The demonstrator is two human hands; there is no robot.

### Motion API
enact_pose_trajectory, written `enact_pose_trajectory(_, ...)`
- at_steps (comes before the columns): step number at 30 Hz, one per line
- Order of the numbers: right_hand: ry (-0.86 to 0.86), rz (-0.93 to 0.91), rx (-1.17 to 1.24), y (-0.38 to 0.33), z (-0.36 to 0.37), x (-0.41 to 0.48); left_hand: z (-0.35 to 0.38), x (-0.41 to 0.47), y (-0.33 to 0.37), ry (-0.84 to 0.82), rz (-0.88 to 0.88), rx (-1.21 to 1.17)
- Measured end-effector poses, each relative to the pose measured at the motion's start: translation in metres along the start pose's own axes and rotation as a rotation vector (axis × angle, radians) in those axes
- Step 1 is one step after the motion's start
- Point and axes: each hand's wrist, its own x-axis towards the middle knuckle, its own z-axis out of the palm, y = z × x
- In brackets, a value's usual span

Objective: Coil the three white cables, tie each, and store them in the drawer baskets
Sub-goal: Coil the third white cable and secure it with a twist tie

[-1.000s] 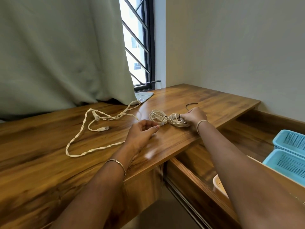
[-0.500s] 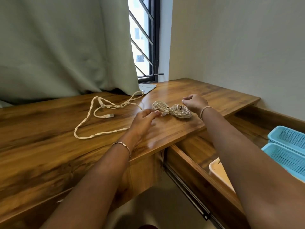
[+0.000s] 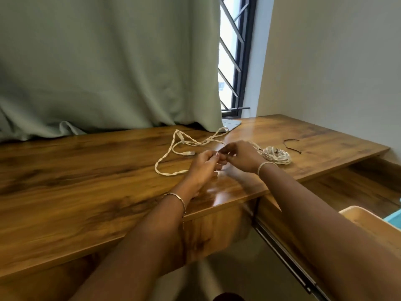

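A loose twisted white cable (image 3: 173,146) snakes across the wooden desk (image 3: 86,192), its plug end (image 3: 188,153) lying free. A coiled white cable (image 3: 276,155) rests to the right, and a strand runs from it behind my right hand (image 3: 240,156). My left hand (image 3: 206,166) and right hand meet fingertip to fingertip just left of the coil. Both pinch a bit of white cable, mostly hidden by the fingers. A third cable cannot be made out apart from these. A thin black tie (image 3: 291,145) lies beyond the coil.
A green curtain (image 3: 108,72) hangs along the desk's back edge, with a barred window (image 3: 234,61) to its right. The drawer (image 3: 358,192) stands open at lower right, holding a cream basket (image 3: 368,216) and a sliver of a blue basket (image 3: 398,222).
My right hand left the far side of the coil and came left to meet my left hand, which lifted slightly. The camera view shifted left, pushing the blue baskets almost out of frame.
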Motion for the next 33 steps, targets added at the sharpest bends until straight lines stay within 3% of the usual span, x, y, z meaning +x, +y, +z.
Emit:
enact_pose_trajectory(5, -0.095, -0.037, 0.048, -0.029, 0.024, 0.011, -0.058, -0.006, -0.006, 0.15, 0.092, 0.29)
enact_pose_trajectory(8, -0.147, -0.075, 0.111, -0.051, 0.038, 0.015, -0.091, -0.011, -0.01, 0.161, 0.1, 0.447)
enact_pose_trajectory(11, -0.174, -0.113, -0.003, -0.067, 0.058, 0.025, -0.121, -0.013, -0.013, 0.155, 0.092, 0.666)
enact_pose_trajectory(16, -0.145, -0.182, -0.03, -0.098, 0.087, 0.038, -0.17, -0.02, -0.02, 0.151, 0.07, 0.902)
enact_pose_trajectory(20, -0.044, -0.287, 0.037, -0.124, 0.109, 0.048, -0.204, -0.025, -0.028, 0.342, 0.041, 1.02)
enact_pose_trajectory(23, 0.038, -0.332, 0.074, -0.142, 0.125, 0.055, -0.226, -0.026, -0.028, 0.583, 0.052, 0.888)
enact_pose_trajectory(26, 0.238, -0.354, 0.087, -0.159, 0.136, 0.062, -0.25, -0.028, -0.023, 0.788, 0.059, 0.599)
enact_pose_trajectory(29, 0.451, -0.362, 0.071, -0.171, 0.139, 0.071, -0.271, -0.03, -0.021, 0.84, 0.093, 0.356)
enact_pose_trajectory(33, 0.532, -0.384, 0.058, -0.18, 0.148, 0.083, -0.281, -0.027, -0.02, 0.854, 0.148, 0.083)
